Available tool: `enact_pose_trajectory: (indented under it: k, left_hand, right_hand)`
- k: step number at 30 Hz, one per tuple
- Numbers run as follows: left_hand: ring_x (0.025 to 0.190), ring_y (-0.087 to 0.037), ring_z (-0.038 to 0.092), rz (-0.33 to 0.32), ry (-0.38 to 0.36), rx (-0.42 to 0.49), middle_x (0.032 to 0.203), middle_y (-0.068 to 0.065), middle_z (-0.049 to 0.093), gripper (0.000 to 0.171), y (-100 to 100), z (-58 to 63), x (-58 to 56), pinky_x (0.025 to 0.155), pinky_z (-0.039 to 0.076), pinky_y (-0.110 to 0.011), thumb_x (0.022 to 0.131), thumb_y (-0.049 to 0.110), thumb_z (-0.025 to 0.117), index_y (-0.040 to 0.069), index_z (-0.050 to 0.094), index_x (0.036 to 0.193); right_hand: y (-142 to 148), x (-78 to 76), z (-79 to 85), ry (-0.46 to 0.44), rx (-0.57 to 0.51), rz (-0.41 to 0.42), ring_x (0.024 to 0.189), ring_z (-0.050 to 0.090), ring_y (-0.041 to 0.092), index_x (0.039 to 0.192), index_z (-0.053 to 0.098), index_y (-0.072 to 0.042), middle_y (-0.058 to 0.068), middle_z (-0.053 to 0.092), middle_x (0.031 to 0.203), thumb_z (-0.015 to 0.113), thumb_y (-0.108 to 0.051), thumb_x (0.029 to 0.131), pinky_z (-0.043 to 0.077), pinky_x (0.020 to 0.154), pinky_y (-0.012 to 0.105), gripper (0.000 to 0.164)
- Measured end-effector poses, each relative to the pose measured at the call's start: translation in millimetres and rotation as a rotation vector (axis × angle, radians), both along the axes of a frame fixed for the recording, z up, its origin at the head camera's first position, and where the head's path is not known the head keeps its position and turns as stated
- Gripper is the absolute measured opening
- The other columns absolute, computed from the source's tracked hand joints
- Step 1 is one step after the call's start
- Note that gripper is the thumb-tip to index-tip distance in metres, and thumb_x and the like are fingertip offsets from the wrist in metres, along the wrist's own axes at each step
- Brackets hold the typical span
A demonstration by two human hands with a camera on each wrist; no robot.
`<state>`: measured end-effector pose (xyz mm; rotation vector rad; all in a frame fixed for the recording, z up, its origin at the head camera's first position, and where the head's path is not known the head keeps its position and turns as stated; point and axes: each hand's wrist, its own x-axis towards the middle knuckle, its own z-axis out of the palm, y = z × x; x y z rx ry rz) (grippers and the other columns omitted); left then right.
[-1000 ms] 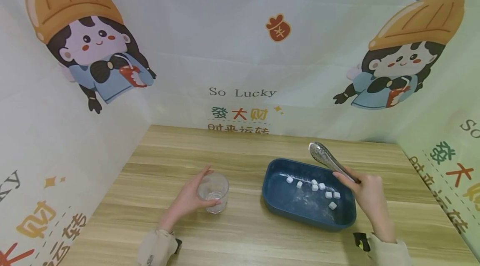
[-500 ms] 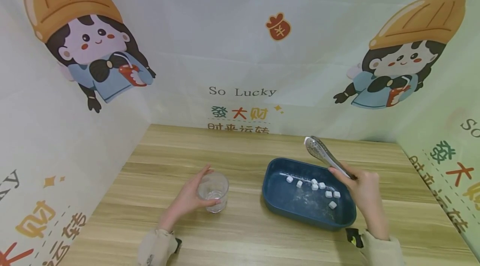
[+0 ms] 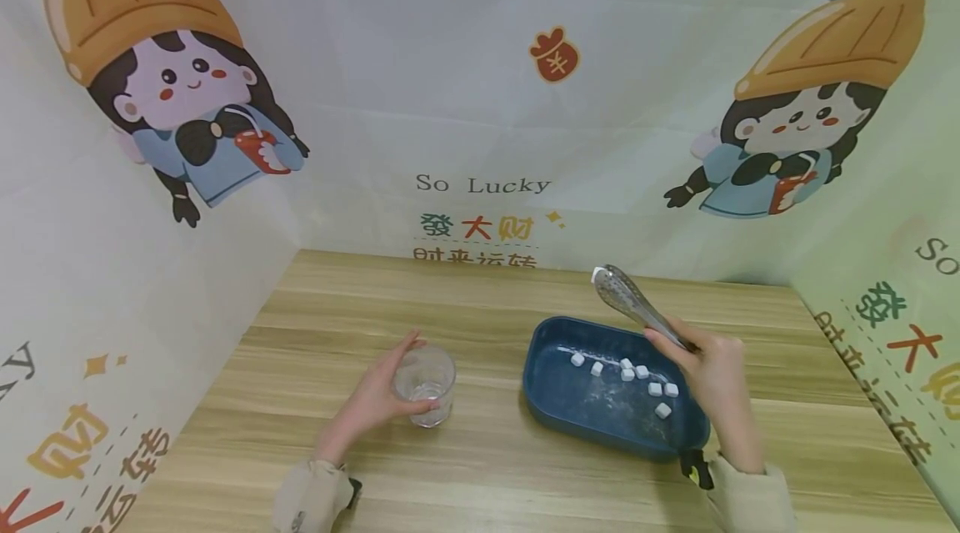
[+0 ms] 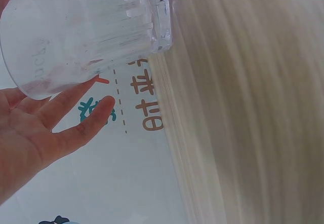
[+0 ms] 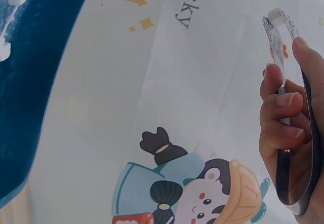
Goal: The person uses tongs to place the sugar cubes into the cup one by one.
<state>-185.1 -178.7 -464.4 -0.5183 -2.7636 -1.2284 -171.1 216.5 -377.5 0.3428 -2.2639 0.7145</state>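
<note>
Head view: at the right end of the tray (image 3: 562, 412), the right hand (image 3: 712, 374) grips tongs (image 3: 630, 300); left of the tray, the left hand (image 3: 367, 395) curls round a glass (image 3: 441, 370), contents unclear. Work looks partway: one cube (image 3: 597, 275) in the tongs, beyond the tray; eight cubes (image 3: 627, 374) inside.

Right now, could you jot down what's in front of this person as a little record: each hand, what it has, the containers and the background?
Left hand: this hand is around a clear glass
Right hand: this hand holds metal tongs
Tongs: raised, one white cube at the tips
Glass: upright on the wooden table; contents hard to tell
Tray: blue tray, right of the glass
In tray: eight white cubes
Background: white backdrop with cartoon figures and "So Lucky"
</note>
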Motion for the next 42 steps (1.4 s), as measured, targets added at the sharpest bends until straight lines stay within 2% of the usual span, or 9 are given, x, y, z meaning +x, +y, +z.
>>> enact_pose_trajectory:
  k: [9, 19, 29, 36, 42]
  left_hand:
    - [0.124, -0.035, 0.040, -0.003, -0.012, 0.001, 0.136, -0.012, 0.044, 0.104, 0, -0.2, -0.7, 0.103, 0.031, -0.055, 0.059, 0.034, 0.081, 0.004, 0.023, 0.140]
    - [0.123, -0.036, 0.040, 0.005, -0.007, -0.004, 0.135, -0.012, 0.045, 0.104, 1, 0.6, -0.5, 0.102, 0.032, -0.055, 0.058, 0.033, 0.081, 0.005, 0.023, 0.140]
    - [0.123, -0.036, 0.041, -0.006, 0.022, -0.009, 0.134, -0.014, 0.046, 0.102, 1, 1.8, 0.6, 0.102, 0.032, -0.054, 0.059, 0.030, 0.081, 0.002, 0.025, 0.139]
    - [0.123, -0.036, 0.040, -0.008, 0.021, -0.007, 0.134, -0.014, 0.045, 0.102, 1, 1.2, 0.6, 0.103, 0.032, -0.054, 0.059, 0.030, 0.081, 0.003, 0.024, 0.139]
    - [0.123, -0.036, 0.040, -0.002, 0.011, -0.005, 0.134, -0.013, 0.045, 0.102, 1, 0.8, 0.7, 0.102, 0.032, -0.054, 0.059, 0.029, 0.081, 0.003, 0.024, 0.139]
  right_hand:
    - [-9, -2.7, 7.7, 0.014, 0.016, 0.031, 0.044, 0.035, -0.001, 0.089, 0.071, 0.000, 0.008, 0.064, 0.058, 0.077, -0.012, 0.064, 0.026, 0.038, 0.011, 0.028]
    - [-20, -4.2, 18.1, -0.006, 0.009, 0.077, 0.046, 0.039, 0.002, 0.089, 0.071, -0.001, 0.006, 0.065, 0.061, 0.076, -0.009, 0.065, 0.028, 0.040, 0.010, 0.025]
    - [-37, -6.4, 31.2, 0.012, 0.038, 0.125, 0.041, 0.032, -0.002, 0.092, 0.071, -0.003, 0.007, 0.066, 0.060, 0.076, -0.011, 0.066, 0.025, 0.038, 0.011, 0.027]
    - [-48, -7.6, 40.0, 0.007, 0.027, 0.195, 0.045, 0.038, 0.001, 0.091, 0.071, -0.004, 0.005, 0.067, 0.064, 0.074, -0.011, 0.068, 0.027, 0.039, 0.010, 0.025]
    - [-55, -9.8, 44.2, 0.017, 0.061, 0.212, 0.045, 0.043, 0.001, 0.092, 0.071, -0.003, 0.008, 0.070, 0.070, 0.075, -0.012, 0.067, 0.030, 0.040, 0.011, 0.027]
